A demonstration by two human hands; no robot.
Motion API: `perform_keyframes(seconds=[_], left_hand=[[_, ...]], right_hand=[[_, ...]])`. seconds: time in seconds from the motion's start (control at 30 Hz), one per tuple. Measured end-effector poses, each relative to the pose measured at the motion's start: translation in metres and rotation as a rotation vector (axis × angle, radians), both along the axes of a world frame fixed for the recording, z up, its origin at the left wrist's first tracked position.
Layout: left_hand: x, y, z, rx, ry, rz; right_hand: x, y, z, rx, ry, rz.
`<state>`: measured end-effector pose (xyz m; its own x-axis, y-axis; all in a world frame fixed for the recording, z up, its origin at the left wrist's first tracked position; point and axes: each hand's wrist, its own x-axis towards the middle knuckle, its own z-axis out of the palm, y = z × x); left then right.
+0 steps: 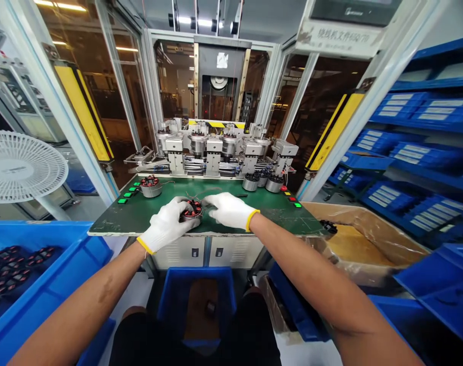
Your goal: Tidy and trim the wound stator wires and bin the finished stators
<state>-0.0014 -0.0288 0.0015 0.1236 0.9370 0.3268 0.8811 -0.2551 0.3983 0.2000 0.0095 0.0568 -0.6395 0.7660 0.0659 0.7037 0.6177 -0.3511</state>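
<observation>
My left hand, in a white glove with a yellow cuff, is closed around a motor stator with copper-red windings and a metal ring. The stator is low over the green worktop, near its front edge. On the right side of it, my right hand, gloved the same way, has its fingers bent in a pinch close to the windings. What those fingertips hold is too small to make out. Another wound stator stands at the worktop's left, a loose wire trailing from it. Several stators without visible red windings stand at the back right.
Behind the worktop is a winding machine with metal stations. Green buttons line the left edge; coloured buttons line the right. A blue bin holds wound stators. A lined carton stands right, a fan left.
</observation>
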Motion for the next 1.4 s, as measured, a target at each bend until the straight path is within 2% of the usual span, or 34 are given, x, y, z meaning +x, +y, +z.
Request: perform_keyframes(seconds=[0.07,0.17,0.27,0.4,0.47,0.6,0.87,1.0,1.17,1.3,1.4], left_hand=[[-0.004,-0.002,0.001,0.028,0.038,-0.04],[-0.007,-0.002,0.003,0.186,0.149,-0.055],[0.001,0.002,0.007,0.288,0.285,0.038],[0.022,0.007,0.016,0.322,0.348,0.231],[0.029,0.01,0.022,0.318,0.333,0.19],[0.032,0.016,0.026,0.24,0.254,0.011],[0.029,0.018,0.021,0.151,0.0,-0.042],[0.029,0.018,0.021,0.116,-0.012,-0.02],[0.029,0.013,0.025,0.053,0.054,0.008],[0.03,0.007,0.029,0.03,0.008,0.006],[0.031,0.007,0.029,0.018,-0.023,0.012]], right_hand=[[0.003,0.005,-0.008,0.114,-0.111,-0.039],[0.012,0.006,-0.005,0.31,-0.321,-0.078],[0.016,-0.002,0.005,0.492,-0.424,-0.121],[0.008,-0.011,0.014,0.577,-0.394,-0.143],[0.004,-0.013,0.016,0.592,-0.37,-0.169],[0.001,-0.015,0.015,0.606,-0.327,-0.186],[-0.007,-0.042,0.004,0.715,-0.322,-0.125],[-0.018,-0.042,0.01,0.682,-0.296,-0.103],[-0.02,-0.009,0.015,0.57,-0.165,-0.17],[-0.012,0.015,-0.01,0.422,-0.078,-0.281],[-0.008,0.008,-0.035,0.356,-0.096,-0.225]])
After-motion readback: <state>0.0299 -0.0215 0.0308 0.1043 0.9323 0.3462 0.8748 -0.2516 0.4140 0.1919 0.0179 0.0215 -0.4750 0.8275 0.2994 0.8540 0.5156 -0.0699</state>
